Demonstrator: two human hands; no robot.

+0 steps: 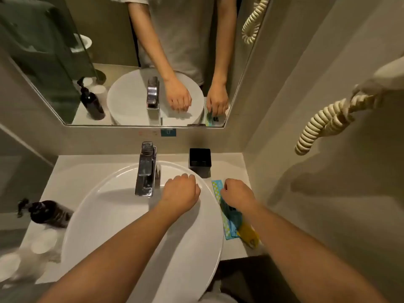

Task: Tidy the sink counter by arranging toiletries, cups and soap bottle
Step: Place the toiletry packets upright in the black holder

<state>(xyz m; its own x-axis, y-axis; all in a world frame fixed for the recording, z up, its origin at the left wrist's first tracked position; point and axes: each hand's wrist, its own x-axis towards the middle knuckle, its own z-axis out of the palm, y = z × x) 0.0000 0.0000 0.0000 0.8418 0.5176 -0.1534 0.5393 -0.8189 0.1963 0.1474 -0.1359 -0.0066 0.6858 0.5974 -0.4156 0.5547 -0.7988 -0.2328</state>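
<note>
My right hand rests on flat blue-patterned toiletry packets lying on the counter right of the basin, fingers curled down on them; a yellow packet lies nearer me. My left hand hovers over the basin's right rim with fingers curled, holding nothing. A dark pump soap bottle stands left of the basin. White cups sit on the counter's near left. A black square holder stands behind the packets.
The white round basin fills the counter's middle, with a chrome tap at its back. A mirror hangs above. A coiled cream cord hangs on the right wall.
</note>
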